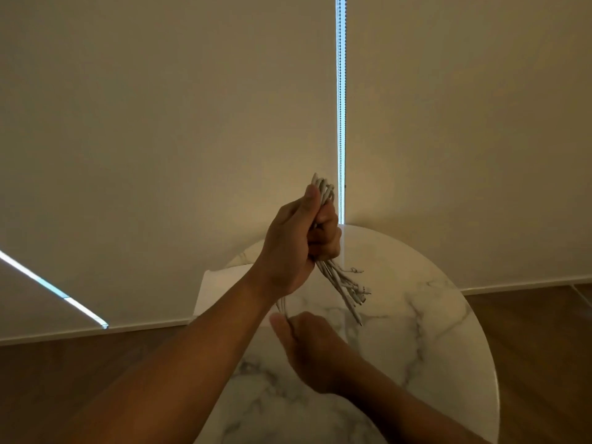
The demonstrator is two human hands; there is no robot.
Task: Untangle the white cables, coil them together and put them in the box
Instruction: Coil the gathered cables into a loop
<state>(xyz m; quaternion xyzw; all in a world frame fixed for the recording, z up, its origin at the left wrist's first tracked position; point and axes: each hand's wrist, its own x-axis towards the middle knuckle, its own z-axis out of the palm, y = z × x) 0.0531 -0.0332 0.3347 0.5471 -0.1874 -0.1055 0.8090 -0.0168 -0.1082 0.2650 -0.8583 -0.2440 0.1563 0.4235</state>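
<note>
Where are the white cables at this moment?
In the head view, near the centre, the left hand grips the white cables as a bundle above the marble table; the right hand, just below, pinches one hanging strand.

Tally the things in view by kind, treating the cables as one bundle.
Hands: 2, left hand and right hand
White cable bundle: 1
White box: 1
Marble table: 1
Total: 5

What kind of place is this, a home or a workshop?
Probably a room in a home: a round marble-top table, closed roller blinds with a bead chain, and a wooden floor.
</note>
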